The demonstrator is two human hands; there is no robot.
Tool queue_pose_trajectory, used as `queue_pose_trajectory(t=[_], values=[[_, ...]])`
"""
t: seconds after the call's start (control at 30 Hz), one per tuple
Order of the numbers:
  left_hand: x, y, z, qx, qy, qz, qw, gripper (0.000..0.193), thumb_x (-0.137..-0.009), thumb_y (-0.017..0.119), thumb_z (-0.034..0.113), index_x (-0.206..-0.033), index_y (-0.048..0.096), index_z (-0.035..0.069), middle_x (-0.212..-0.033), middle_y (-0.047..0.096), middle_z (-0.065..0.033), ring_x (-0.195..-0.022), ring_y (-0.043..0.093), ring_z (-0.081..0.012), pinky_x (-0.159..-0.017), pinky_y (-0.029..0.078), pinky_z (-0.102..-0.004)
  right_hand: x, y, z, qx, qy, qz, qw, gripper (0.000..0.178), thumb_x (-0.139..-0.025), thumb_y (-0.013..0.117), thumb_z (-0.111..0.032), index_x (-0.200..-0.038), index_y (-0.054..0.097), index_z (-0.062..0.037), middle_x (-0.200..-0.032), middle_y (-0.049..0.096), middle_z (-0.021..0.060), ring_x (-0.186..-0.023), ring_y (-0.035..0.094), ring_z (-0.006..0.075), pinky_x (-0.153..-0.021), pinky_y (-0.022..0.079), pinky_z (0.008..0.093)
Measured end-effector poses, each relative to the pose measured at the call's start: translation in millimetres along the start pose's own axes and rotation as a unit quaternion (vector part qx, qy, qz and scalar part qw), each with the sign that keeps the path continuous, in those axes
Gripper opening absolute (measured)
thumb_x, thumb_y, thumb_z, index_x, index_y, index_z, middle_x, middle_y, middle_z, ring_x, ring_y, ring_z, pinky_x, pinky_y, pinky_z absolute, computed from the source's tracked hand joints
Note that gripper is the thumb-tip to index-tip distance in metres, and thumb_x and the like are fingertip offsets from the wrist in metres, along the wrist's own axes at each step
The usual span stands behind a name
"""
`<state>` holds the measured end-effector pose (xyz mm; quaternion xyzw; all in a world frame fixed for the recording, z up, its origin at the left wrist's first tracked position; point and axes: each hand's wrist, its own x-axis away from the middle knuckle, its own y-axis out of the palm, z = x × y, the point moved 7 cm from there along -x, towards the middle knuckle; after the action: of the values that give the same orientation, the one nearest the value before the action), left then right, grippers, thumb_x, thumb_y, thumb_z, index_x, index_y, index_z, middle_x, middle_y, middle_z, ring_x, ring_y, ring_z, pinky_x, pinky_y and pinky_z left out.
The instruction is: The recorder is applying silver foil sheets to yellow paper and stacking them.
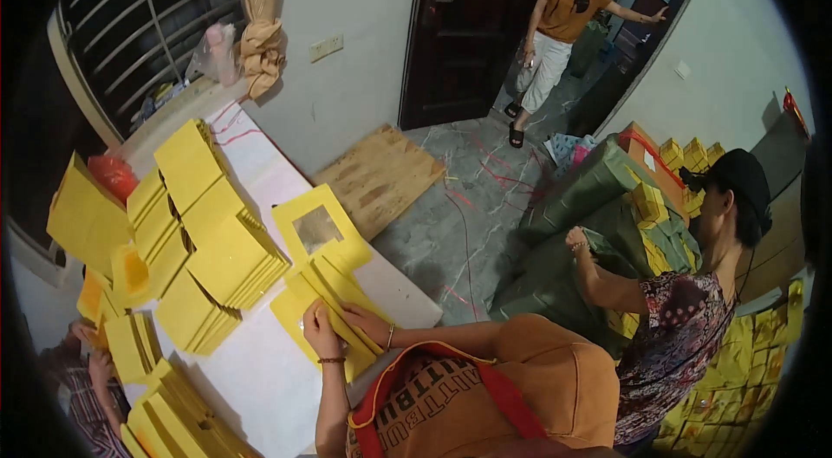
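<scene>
My left hand (pixel 321 330) is closed on the near edge of a folded yellow card sheet (pixel 322 283) on the white table. My right hand (pixel 367 324) lies against the sheet's right side, fingers partly hidden by the fold. Just beyond is a yellow card piece with a rectangular window (pixel 343 196); I cannot tell whether it is part of the same sheet. To the left stand stacks of folded yellow card (pixel 227 257), with more yellow pieces (pixel 178 419) at the near left edge.
A co-worker in a striped top (pixel 91 402) handles yellow card at the far left. Another in a dark cap (pixel 737 185) works at green wrapped bundles (pixel 568 198) on the right. A person (pixel 563 12) stands in the doorway. A wooden board (pixel 381 172) and red straps lie beyond the table.
</scene>
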<state>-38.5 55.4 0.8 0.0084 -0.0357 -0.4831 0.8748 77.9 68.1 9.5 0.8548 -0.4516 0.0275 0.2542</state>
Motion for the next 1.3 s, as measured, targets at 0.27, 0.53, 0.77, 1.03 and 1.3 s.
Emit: queue_pose_trajectory(t=[0.27,0.53,0.77,1.03,1.3], values=[[-4,9,21,-0.161,0.083,0.005,0.983,0.028,-0.074,0.065,0.02,-0.093,0.059,0.001,-0.091,0.055,-0.0102,-0.085,0.052,-0.0212,-0.075,0.04,-0.0303,-11,-9,12,0.109,-0.08,0.023,0.991,0.038,-0.091,0.042,-0.021,-0.123,0.038,-0.0013,-0.116,0.047,0.0082,-0.108,0.043,0.0141,-0.092,0.034,0.026],[1,-1,8,-0.192,0.037,-0.007,0.981,0.029,-0.074,0.066,0.02,-0.094,0.058,0.001,-0.093,0.056,-0.0112,-0.086,0.052,-0.0219,-0.075,0.04,-0.0312,-5,-3,17,0.092,-0.061,0.013,0.994,0.036,-0.091,0.043,-0.02,-0.122,0.039,-0.0011,-0.115,0.046,0.0076,-0.106,0.042,0.0123,-0.092,0.034,0.0253],[1,0,27,-0.132,0.04,-0.031,0.99,0.03,-0.078,0.062,0.021,-0.101,0.057,0.002,-0.098,0.056,-0.0106,-0.09,0.052,-0.0202,-0.08,0.04,-0.0286,-19,-7,20,0.295,-0.137,-0.012,0.946,0.038,-0.091,0.034,-0.019,-0.122,0.04,0.0018,-0.125,0.04,0.0145,-0.12,0.035,0.0223,-0.102,0.023,0.0321],[0,2,28,-0.145,0.058,-0.025,0.987,0.038,-0.069,0.07,0.026,-0.098,0.059,0.004,-0.09,0.053,-0.0112,-0.065,0.051,-0.0181,-0.057,0.044,-0.028,-19,-18,24,0.102,-0.066,0.031,0.992,0.037,-0.092,0.04,-0.023,-0.121,0.039,0.0003,-0.117,0.045,0.0099,-0.108,0.043,0.0174,-0.092,0.034,0.0286],[11,-7,21,-0.149,0.108,0.024,0.983,0.037,-0.069,0.07,0.025,-0.098,0.059,0.004,-0.088,0.051,-0.0101,-0.068,0.05,-0.0182,-0.06,0.042,-0.0282,-15,-16,28,0.046,-0.045,0.002,0.998,0.037,-0.092,0.039,-0.025,-0.12,0.04,0.0,-0.114,0.045,0.0092,-0.104,0.045,0.0169,-0.089,0.036,0.0274]])
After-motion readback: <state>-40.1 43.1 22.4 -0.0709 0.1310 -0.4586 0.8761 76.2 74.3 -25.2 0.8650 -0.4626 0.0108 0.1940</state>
